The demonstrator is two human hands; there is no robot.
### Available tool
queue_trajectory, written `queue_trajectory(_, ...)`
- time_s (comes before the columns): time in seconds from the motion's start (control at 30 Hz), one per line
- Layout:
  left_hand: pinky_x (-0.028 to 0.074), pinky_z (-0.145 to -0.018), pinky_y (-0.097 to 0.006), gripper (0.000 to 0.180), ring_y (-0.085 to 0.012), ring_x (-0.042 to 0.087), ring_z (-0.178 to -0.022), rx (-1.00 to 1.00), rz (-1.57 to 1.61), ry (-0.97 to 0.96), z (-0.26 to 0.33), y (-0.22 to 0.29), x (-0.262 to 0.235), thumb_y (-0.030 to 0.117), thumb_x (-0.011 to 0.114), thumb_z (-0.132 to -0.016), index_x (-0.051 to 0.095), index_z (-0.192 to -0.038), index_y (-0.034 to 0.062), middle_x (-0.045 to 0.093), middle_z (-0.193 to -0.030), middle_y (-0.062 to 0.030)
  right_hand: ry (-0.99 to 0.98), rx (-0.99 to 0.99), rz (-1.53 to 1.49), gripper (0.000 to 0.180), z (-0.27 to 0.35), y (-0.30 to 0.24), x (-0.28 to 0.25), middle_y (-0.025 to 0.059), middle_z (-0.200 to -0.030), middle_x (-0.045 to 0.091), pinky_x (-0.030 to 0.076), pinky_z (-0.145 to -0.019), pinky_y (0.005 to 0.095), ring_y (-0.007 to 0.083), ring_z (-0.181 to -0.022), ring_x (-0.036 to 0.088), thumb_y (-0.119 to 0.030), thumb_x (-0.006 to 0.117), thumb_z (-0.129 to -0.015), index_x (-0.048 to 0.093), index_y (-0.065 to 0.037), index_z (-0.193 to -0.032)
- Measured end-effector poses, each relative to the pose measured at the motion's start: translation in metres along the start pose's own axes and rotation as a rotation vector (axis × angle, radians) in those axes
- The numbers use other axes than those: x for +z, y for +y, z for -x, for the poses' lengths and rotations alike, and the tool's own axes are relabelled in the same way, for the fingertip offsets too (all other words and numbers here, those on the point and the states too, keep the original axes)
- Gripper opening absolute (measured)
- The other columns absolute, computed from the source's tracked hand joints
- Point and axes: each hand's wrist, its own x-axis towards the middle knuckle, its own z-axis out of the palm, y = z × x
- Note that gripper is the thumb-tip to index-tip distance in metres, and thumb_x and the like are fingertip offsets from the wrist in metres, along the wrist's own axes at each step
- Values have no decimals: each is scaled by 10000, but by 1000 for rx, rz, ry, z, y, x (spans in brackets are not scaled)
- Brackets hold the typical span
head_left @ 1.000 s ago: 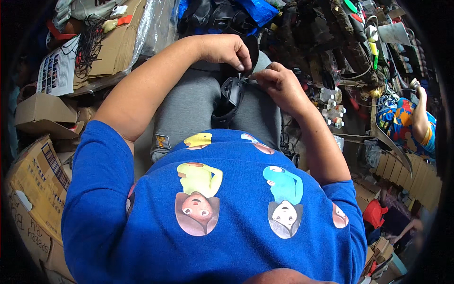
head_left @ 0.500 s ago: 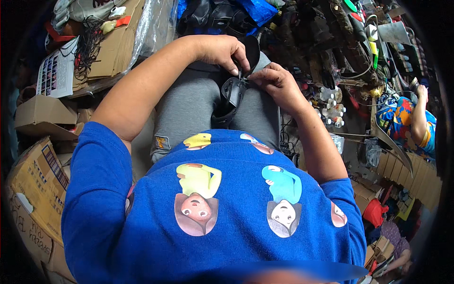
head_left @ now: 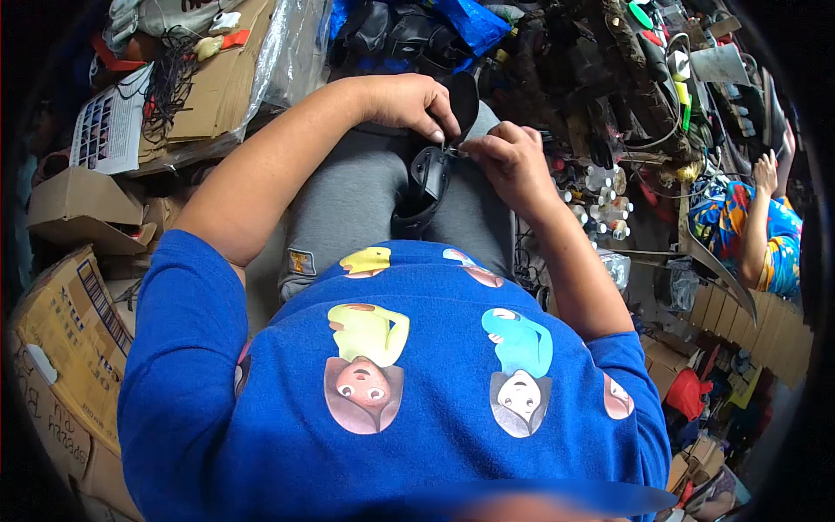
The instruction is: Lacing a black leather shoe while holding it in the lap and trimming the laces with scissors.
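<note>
A black leather shoe or sandal [head_left: 426, 177] sits between my thighs, its dark sole [head_left: 465, 100] tilted up at the far end. Over its upper edge my left hand [head_left: 415, 106] bends down, thumb and fingertips pinched close to the leather; what they grip is too small to make out. Just right of that spot, my right hand [head_left: 520, 165] has thumb and forefinger pressed together on a thin, shiny, needle-like piece [head_left: 454, 150]. This piece points toward the left fingertips. The other right fingers are curled.
Flattened cardboard [head_left: 213, 96] with black cords [head_left: 170, 87] lies at the far left, above an open carton [head_left: 83, 209]. Black shoes [head_left: 404, 35] lie ahead. Small bottles [head_left: 609, 204] stand to the right, near a curved blade [head_left: 718, 270]. Another person's arm [head_left: 757, 222] shows beyond.
My right hand has turned slightly, its fingers lifted and more curled. The left hand stays at the shoe's edge. At the right, the other person's arm has shifted.
</note>
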Motion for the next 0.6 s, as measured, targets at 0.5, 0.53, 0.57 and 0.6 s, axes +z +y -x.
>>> queue_trajectory(0.5, 455, -786, -288, 242, -173, 548, -875, -51, 57, -70, -20, -2, -3, 109, 725, -728, 707, -964, 57, 553, -883, -54, -41, 32, -42, 180, -2, 3, 2, 16, -741, 575, 370, -793, 354, 208, -775, 562, -115, 692, -724, 709, -201, -881)
queue_trajectory(0.53, 455, -786, -288, 242, -173, 548, -875, -80, 45, -73, -19, -3, -5, 109, 725, -728, 707, -964, 57, 553, -883, -54, -49, 47, -74, 182, -2, 2, 2, 14, -741, 576, 368, -799, 355, 205, -776, 563, -114, 693, -719, 708, -203, -877)
queue_trajectory(0.57, 453, -791, -288, 250, -175, 543, -885, -65, 43, -93, -17, -4, -7, 104, 736, -710, 709, -955, 64, 546, -913, -54, -55, 77, -86, 184, -2, 1, 1, 11, -740, 577, 365, -805, 355, 201, -777, 564, -112, 694, -715, 707, -205, -873)
queue_trajectory(0.6, 452, -796, -287, 259, -177, 537, -895, -71, 28, -120, -18, -3, -8, 98, 746, -692, 711, -947, 71, 540, -944, -54, -60, 62, -107, 184, -3, 0, 3, 11, -740, 577, 365, -805, 355, 201, -777, 564, -112, 694, -715, 707, -205, -873)
